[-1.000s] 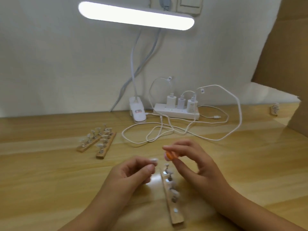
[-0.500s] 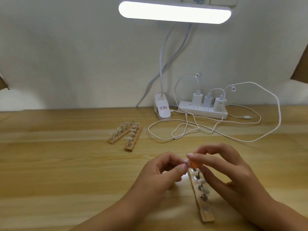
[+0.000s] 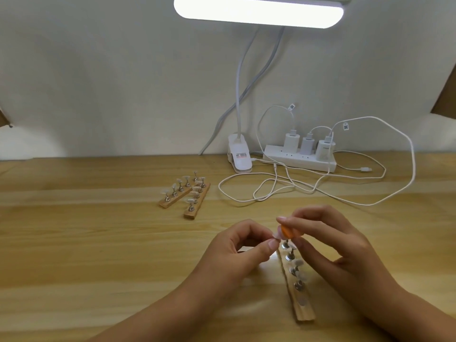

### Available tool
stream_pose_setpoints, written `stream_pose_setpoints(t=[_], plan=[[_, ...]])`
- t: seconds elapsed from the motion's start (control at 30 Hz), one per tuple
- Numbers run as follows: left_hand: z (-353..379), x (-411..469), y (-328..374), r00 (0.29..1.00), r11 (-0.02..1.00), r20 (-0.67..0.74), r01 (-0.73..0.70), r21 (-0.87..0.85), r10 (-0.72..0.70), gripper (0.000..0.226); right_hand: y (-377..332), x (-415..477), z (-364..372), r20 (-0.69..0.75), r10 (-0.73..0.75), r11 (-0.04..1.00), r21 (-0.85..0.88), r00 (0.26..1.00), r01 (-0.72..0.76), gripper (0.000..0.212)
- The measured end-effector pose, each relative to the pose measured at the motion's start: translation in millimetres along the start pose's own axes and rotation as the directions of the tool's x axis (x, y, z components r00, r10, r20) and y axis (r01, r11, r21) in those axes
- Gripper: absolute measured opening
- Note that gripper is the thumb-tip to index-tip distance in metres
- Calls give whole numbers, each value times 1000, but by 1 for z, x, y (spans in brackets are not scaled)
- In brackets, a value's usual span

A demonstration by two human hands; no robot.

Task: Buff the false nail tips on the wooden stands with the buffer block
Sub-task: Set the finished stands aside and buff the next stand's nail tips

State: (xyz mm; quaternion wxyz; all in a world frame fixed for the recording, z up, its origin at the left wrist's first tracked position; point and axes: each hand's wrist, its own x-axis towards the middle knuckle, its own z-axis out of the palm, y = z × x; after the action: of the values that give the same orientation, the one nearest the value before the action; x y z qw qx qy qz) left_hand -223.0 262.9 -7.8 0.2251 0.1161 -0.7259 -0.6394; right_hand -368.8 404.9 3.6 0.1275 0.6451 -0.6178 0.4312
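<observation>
My right hand point(image 3: 328, 245) pinches a small orange buffer block point(image 3: 287, 232) between thumb and fingers. My left hand point(image 3: 237, 253) pinches a clear false nail tip point(image 3: 276, 236) right against the block. Both hover over the far end of a wooden stand point(image 3: 299, 304) that lies lengthwise on the table and carries several metal pegs with nail tips; one magnet spot near its close end is bare. Two more wooden stands point(image 3: 187, 197) with nail tips lie side by side farther back on the left.
A white power strip point(image 3: 298, 159) with three chargers and looping white cables point(image 3: 271, 191) lies at the back of the wooden table point(image 3: 86, 243). A clip lamp base point(image 3: 239, 154) stands beside it; its light bar point(image 3: 257, 11) hangs overhead.
The view has swung left, so everything sits farther right in frame. My hands have drawn closer together, bringing the nail tip against the orange block.
</observation>
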Motion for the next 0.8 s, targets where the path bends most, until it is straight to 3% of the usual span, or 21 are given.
stream_pose_setpoints(t=[0.13,0.3,0.47,0.57,0.8], plan=[[0,-1,2,1000,1000,12,-16,5,16,23,-5,-2,3,23,-40,998,40,999,39,31],[-1,-1,1,1000,1000,0,4,-4,-4,13,4,0,1,-9,52,997,59,999,-52,36],[0,-3,3,1000,1000,7,-25,8,25,10,4,0,2,-22,45,994,97,999,-43,36],[0,-2,3,1000,997,-13,8,-72,-9,10,9,4,-2,-52,103,985,146,993,-95,31],[2,-2,6,999,988,0,41,-149,-42,12,5,1,2,3,53,990,132,999,-53,28]])
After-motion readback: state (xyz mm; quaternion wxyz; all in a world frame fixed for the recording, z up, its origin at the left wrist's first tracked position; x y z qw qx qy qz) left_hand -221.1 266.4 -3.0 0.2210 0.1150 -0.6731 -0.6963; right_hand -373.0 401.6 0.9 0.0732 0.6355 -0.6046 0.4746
